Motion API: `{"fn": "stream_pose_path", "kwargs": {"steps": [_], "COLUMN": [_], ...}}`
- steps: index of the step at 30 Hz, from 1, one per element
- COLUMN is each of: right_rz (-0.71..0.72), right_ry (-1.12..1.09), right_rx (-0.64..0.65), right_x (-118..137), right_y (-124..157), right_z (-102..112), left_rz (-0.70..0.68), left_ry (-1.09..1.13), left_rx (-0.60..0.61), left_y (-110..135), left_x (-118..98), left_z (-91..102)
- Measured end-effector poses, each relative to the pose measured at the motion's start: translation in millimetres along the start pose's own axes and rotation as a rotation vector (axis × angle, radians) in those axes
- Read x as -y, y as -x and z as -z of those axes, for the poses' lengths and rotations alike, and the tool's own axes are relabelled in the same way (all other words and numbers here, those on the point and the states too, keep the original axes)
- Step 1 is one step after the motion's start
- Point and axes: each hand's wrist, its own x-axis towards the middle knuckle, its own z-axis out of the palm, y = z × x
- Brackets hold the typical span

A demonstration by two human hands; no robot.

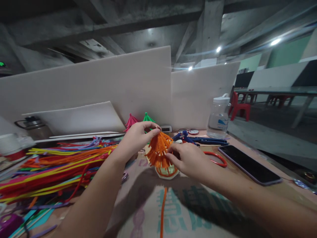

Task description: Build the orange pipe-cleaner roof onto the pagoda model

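An orange pipe-cleaner piece (158,150), cone-shaped with many loose ends, stands on a small pale round form (166,172) in the middle of the table. My left hand (137,137) pinches its top, fingers closed on the tip. My right hand (189,158) grips its lower right side, fingers closed on the orange strands. A single orange pipe cleaner (162,211) lies on the printed cardboard sheet (178,211) in front of me.
A heap of coloured pipe cleaners (54,168) fills the left. A pink cone (130,121) and a green cone (148,117) stand behind. Blue glue gun (184,136), red scissors (218,158), phone (249,164) and water bottle (218,117) lie right. White partition boards (111,82) stand behind.
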Motion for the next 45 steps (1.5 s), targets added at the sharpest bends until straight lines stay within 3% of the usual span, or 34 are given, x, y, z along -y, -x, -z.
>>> {"fn": "stream_pose_path", "kwargs": {"steps": [6,13,16,28,36,45], "right_rz": [0.15,0.486,0.56,0.615,0.423,0.548], "right_ry": [0.192,0.357,0.409,0.336,0.136,0.262], "right_rx": [-0.083,-0.233,-0.288,-0.345,-0.376,-0.405], "right_x": [-8,-17,-17,-22,-32,-37], "right_y": [2,1,0,2,5,7], "right_z": [-4,-5,-5,-18,-18,-17], "left_rz": [0.012,0.004,0.009,0.014,-0.074,-0.067], "left_ry": [0.008,0.006,0.001,0.016,-0.085,-0.07], "left_rx": [0.013,0.017,0.018,0.044,0.053,0.066], "left_y": [0,1,1,1,4,2], "left_x": [0,0,1,4,-8,-8], "left_z": [0.8,0.1,0.4,-1.2,-4.7,-8.5]}}
